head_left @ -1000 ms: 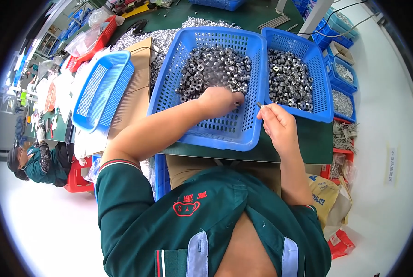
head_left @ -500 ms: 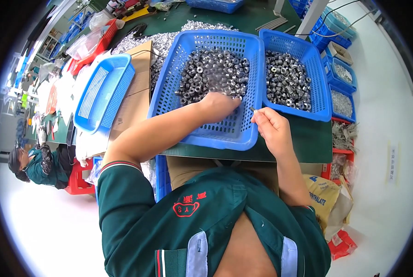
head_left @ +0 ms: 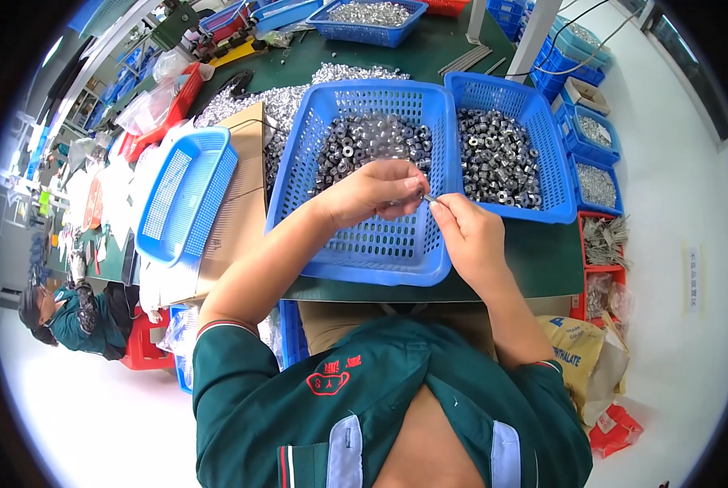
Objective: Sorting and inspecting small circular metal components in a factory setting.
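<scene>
Ring (head_left: 420,193) in left hand (head_left: 373,195), near basket rim (head_left: 451,154), bare mesh (head_left: 380,242) alongside

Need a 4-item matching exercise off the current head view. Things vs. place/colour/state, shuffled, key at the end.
Things
1. Left hand
2. Right hand
3. Cardboard sheet
4. Sack

Place, colour or state
A. Yellow, at the picture's lower right
B. Pinching a thin rod-like piece
C. Brown, to the left of the large blue basket
D. Over that basket, fingers on a small metal part

Pairs: 1-D, 2-B, 3-C, 4-A
</scene>
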